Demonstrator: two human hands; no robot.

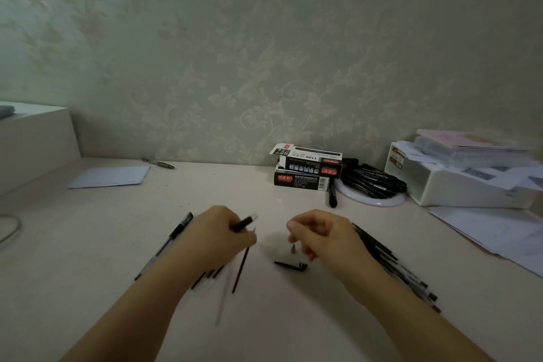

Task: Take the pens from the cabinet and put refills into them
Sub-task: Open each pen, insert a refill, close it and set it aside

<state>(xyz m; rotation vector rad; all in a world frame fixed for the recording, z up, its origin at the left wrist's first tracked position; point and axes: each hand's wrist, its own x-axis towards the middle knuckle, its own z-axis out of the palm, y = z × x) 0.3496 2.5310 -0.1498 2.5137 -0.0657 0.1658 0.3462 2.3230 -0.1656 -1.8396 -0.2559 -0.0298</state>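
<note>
My left hand is closed on a black pen barrel whose clear end points up and right. A thin dark refill slants down from that hand's fingertips; motion blur hides whether the fingers touch it. My right hand hovers just to the right, its fingers pinched on a small metal pen tip. A black pen cap lies on the desk below it. More refills lie partly hidden under my left forearm, and a pale refill lies beside it.
One pen lies to the left and several pens lie under my right forearm. At the back stand two stacked pen boxes, a white dish of black markers, a white storage box and loose papers. A white ledge rises at left.
</note>
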